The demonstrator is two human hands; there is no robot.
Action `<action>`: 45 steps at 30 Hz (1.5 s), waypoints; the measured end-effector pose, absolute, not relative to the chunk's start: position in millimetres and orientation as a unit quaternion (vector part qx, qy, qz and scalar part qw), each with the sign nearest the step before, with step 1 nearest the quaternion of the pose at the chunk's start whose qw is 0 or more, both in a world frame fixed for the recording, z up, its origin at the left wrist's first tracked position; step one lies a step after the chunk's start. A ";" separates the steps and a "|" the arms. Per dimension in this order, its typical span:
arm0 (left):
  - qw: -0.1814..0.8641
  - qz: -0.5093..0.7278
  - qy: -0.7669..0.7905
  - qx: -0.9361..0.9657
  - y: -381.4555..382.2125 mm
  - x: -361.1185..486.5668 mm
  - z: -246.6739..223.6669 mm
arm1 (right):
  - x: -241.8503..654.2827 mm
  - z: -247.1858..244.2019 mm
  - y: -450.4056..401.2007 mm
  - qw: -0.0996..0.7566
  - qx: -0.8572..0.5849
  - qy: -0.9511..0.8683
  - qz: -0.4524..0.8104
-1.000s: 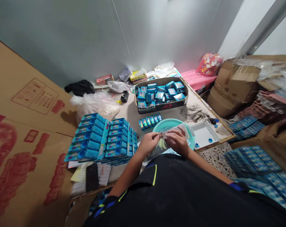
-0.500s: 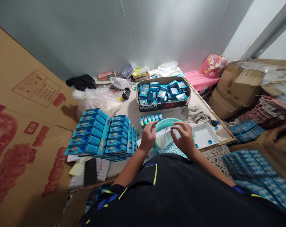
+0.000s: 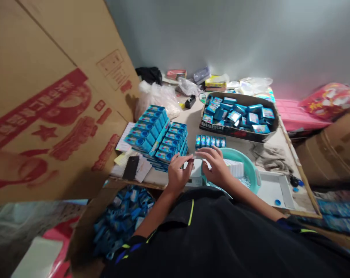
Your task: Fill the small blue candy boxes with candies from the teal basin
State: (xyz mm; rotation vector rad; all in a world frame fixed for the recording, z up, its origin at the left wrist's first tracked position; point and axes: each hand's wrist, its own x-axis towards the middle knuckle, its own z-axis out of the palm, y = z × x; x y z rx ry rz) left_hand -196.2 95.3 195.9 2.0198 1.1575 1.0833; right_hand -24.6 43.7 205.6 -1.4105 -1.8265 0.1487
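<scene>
My left hand (image 3: 179,172) and my right hand (image 3: 215,165) meet at their fingertips just left of a turquoise basin (image 3: 251,170). Both look pinched around something small and pale, too blurred to name. Under the fingers lies a white surface (image 3: 195,170). The basin holds a row of white packs (image 3: 235,168) and pale blue beads (image 3: 244,181), partly covered by my right hand. Beyond my fingers stands a row of small blue packs (image 3: 210,141). To the left of my left hand are stacked blue packs with round caps (image 3: 171,142).
A low carton (image 3: 235,132) full of blue packs is at the back. At right lie a grey cloth (image 3: 271,157) and a white tray (image 3: 289,193). A tall cardboard box (image 3: 85,96) walls the left side; a carton of blue parts (image 3: 121,220) sits below the table edge.
The view has turned left. My hands have moved from above the basin to its left side, and their fingertips have come together.
</scene>
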 end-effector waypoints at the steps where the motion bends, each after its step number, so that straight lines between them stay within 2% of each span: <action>1: 0.308 0.419 0.474 0.711 94.0 -202.5 195.9 | -29.3 203.6 46.2 0.426 -0.539 -0.722 0.077; 5: 0.433 0.496 0.565 0.496 92.6 -221.2 195.2 | -53.8 194.6 54.8 0.491 -0.491 -0.691 0.201; 10: 0.470 0.572 0.541 0.399 95.3 -232.0 199.4 | -93.8 180.9 68.7 0.502 -0.446 -0.606 0.426; 17: 0.520 0.568 0.537 0.344 98.0 -236.7 197.6 | -120.4 172.8 84.9 0.557 -0.424 -0.547 0.459; 21: 0.475 0.553 0.550 0.407 104.4 -244.8 195.7 | -120.0 169.6 87.2 0.560 -0.424 -0.560 0.439; 28: 0.194 0.494 0.593 0.606 126.8 -261.9 173.7 | -126.9 142.4 101.8 0.564 -0.419 -0.526 0.479; 31: 0.124 0.475 0.600 0.631 131.2 -264.2 163.7 | -127.2 132.6 106.1 0.567 -0.415 -0.504 0.503; 35: 0.124 0.479 0.599 0.630 132.1 -263.4 155.9 | -125.3 127.0 106.8 0.564 -0.414 -0.490 0.520; 40: 0.203 0.530 0.602 0.562 134.0 -257.8 146.4 | -125.9 125.8 108.2 0.568 -0.424 -0.471 0.524; 45: 0.214 0.549 0.610 0.530 137.7 -256.6 141.9 | -125.3 121.6 110.9 0.554 -0.439 -0.472 0.527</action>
